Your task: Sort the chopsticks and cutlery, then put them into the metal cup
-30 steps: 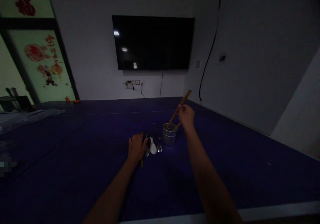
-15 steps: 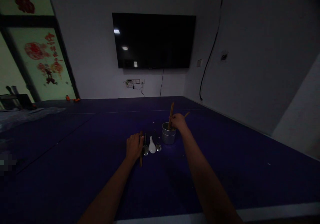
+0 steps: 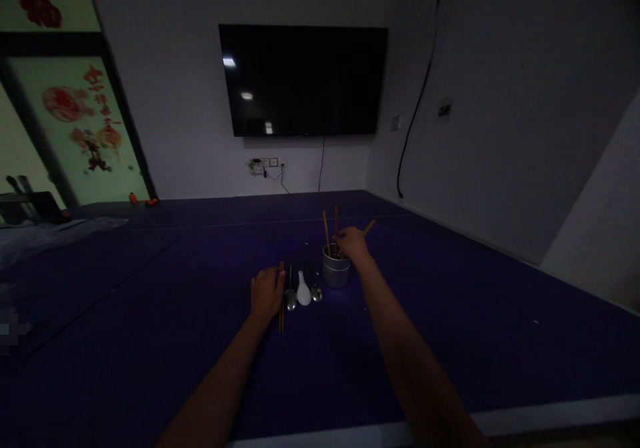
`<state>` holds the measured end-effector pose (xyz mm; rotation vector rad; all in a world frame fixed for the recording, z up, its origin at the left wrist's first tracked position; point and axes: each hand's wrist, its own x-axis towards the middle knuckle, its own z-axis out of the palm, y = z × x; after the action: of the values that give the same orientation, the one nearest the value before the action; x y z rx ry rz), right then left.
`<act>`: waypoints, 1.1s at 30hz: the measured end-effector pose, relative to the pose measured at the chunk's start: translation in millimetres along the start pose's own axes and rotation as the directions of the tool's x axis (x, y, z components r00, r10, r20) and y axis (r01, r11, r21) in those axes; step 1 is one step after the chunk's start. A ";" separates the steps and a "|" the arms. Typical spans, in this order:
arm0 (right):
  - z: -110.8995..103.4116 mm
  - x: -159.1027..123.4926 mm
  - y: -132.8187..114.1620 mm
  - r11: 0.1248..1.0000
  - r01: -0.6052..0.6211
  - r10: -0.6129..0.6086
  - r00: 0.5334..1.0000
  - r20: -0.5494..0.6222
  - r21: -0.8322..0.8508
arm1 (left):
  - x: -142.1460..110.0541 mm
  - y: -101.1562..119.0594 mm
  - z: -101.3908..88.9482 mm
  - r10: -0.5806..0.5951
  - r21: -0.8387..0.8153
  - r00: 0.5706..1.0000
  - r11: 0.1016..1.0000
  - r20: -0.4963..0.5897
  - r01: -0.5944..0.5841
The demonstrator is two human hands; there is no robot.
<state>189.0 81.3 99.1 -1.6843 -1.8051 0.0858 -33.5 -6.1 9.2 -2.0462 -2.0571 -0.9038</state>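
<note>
Two chopsticks stand upright in the metal cup just right of the frame's centre, and our right hand sits over the cup's rim with fingers curled around something thin; a further stick tip pokes out past the knuckles to the upper right, so we judge that hand to be pinching one more chopstick at the cup's mouth. Whether it grips the upright pair too, we cannot tell in this dim light.

Our left hand, just left of centre, lies palm down with fingers loosely together on the dark blue tabletop, its fingertips touching a pair of brown chopsticks that lie flat beside it. Just right of those, side by side, lie a metal spoon, a white ceramic spoon and another metal spoon, all near the cup but outside it.

As we read it, some chopsticks are already in the cup, while the flat pair and three spoons are left on the tabletop.

Beyond, a black television hangs on the wall in the upper middle of the frame.
</note>
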 end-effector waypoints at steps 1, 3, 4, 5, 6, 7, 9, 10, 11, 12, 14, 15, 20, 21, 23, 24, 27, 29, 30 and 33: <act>-0.6 -1.0 -1.5 0.999 -0.007 0.006 1.000 0.026 0.033 | 0.0 -0.1 0.0 -0.002 0.000 1.000 1.000 0.000 0.002; -1.5 -2.9 -5.1 0.995 -0.031 0.023 0.996 0.081 0.095 | -0.3 -0.1 -0.3 -0.005 0.001 1.000 1.000 0.000 0.005; -1.9 -3.8 -6.9 0.992 -0.042 0.030 0.994 0.101 0.116 | -0.4 -0.1 -0.6 -0.005 0.003 1.000 1.000 -0.002 0.005; -2.5 -4.6 -8.6 0.990 -0.049 0.034 0.993 0.112 0.129 | -0.6 0.0 -0.9 -0.006 0.004 1.000 1.000 -0.003 0.006; -3.2 -5.4 -10.2 0.990 -0.051 0.036 0.993 0.111 0.132 | -0.6 0.1 -1.2 -0.006 0.006 1.000 1.000 -0.005 0.006; -4.2 -6.1 -11.6 0.991 -0.049 0.035 0.994 0.103 0.129 | -0.6 0.1 -1.5 -0.007 0.007 1.000 1.000 -0.005 0.007; -6.9 -7.3 -14.0 0.992 -0.038 0.029 0.996 0.083 0.116 | -0.4 -0.1 -2.0 -0.007 0.009 1.000 1.000 0.000 0.007; -8.6 -7.9 -15.1 0.993 -0.034 0.026 0.997 0.071 0.109 | -0.2 -0.3 -2.0 -0.007 0.009 1.000 1.000 0.003 0.007; -10.3 -8.6 -16.1 0.994 -0.032 0.026 0.998 0.061 0.104 | 0.1 -0.6 -1.9 -0.007 0.010 1.000 1.000 0.007 0.007; -12.0 -9.2 -17.1 0.994 -0.034 0.029 0.998 0.054 0.105 | 0.4 -1.0 -1.8 -0.007 0.011 1.000 1.000 0.009 0.007; -15.5 -10.7 -19.4 0.992 -0.046 0.040 0.998 0.051 0.115 | 1.0 -1.6 -1.2 -0.009 0.014 1.000 1.000 0.013 0.008; -17.6 -11.5 -20.8 0.992 -0.044 0.038 0.998 0.048 0.117 | 1.2 -1.9 -0.9 -0.011 0.018 1.000 1.000 0.013 0.011; -33.4 -18.0 -34.3 0.990 0.073 -0.066 0.996 -0.055 0.124 | 2.2 -3.0 -1.7 -0.039 0.072 0.999 0.997 0.014 0.038; -37.2 -20.4 -38.9 0.985 0.099 -0.087 0.992 -0.086 0.142 | 2.4 -3.2 -2.4 -0.048 0.093 0.999 0.995 0.018 0.046; -43.3 -26.8 -49.7 0.969 0.169 -0.145 0.980 -0.138 0.182 | 2.6 -3.9 -4.2 -0.073 0.141 0.997 0.988 0.026 0.069; -45.0 -30.8 -55.5 0.958 0.210 -0.180 0.971 -0.160 0.197 | 2.7 -4.3 -5.0 -0.084 0.165 0.996 0.983 0.033 0.077; -41.2 -46.5 -71.6 0.923 0.315 -0.284 0.945 -0.162 0.219 | 2.8 -6.1 -6.6 -0.103 0.215 0.992 0.973 0.076 0.085; -29.7 -59.5 -77.9 0.904 0.354 -0.337 0.935 -0.110 0.240 | 2.7 -7.4 -6.4 -0.112 0.232 0.988 0.969 0.106 0.084; -21.4 -66.6 -79.2 0.901 0.361 -0.352 0.932 -0.083 0.240 | 2.6 -7.9 -6.0 -0.113 0.236 0.986 0.968 0.119 0.083; 10.0 -88.2 -76.0 0.938 0.292 -0.293 0.956 -0.021 0.185 | 2.7 -8.4 -4.6 -0.091 0.232 0.986 0.971 0.143 0.056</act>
<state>114.1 -8.0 90.6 -1.2732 -1.9674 0.1278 -43.1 -5.3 11.5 -1.9839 -2.2091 -0.5043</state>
